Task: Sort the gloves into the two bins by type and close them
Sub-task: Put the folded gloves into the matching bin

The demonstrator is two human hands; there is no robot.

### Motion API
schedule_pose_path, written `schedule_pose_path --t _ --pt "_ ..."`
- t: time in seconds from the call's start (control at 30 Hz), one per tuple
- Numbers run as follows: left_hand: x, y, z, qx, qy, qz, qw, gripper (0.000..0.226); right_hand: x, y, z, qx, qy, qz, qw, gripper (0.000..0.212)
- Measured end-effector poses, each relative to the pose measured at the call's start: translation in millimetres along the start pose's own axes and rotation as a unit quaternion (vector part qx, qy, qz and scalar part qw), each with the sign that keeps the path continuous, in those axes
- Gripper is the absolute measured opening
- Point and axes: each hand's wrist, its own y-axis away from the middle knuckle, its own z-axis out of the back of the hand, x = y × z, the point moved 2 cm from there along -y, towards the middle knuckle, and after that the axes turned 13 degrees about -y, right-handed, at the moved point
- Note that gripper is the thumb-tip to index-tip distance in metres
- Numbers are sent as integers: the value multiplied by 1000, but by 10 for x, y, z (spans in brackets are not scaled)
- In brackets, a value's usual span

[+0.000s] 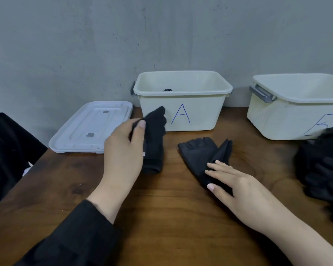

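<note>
The left hand (123,150) is up off the worktop (171,217), thumb and fingers pinching a black full-fingered glove (155,139) that hangs in front of bin A (183,100), its cuff drooping down to the wood. The right hand (236,185) lies flat, fingers straight and spread, pressing on the cuff end of a black fingerless glove (200,154) that rests on the worktop just in front of bin A and a little to its right. The two hands are well apart, one glove each.

Bin A stands open against the grey wall (161,35), a blue letter A on its front, and something dark (167,90) peeks over its near rim from inside; what it is cannot be told. Its pale lid (90,127) lies flat on the worktop to the left, just beside the bin. The second bin (296,106) sits at the far right, also open, grey latch on its side, its blue letter partly hidden. A heap of black gloves (325,169) lies in front of it at the right edge.
</note>
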Motion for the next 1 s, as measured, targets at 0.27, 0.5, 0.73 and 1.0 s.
schedule_pose_path --t 0.27,0.5,0.73,1.0 --pt "-276 141 -301 146 562 261 771 34 176 43 146 -200 -154 -3 968 43" --pt "-602 430 -528 253 645 211 689 40 283 -62 122 -229 -394 -74 887 34" --pt "-642 548 -600 250 510 181 803 32 320 -263 266 -223 -626 -77 744 29" --pt "-455 563 -625 269 130 122 946 76 -84 -452 323 -206 -232 -108 944 37"
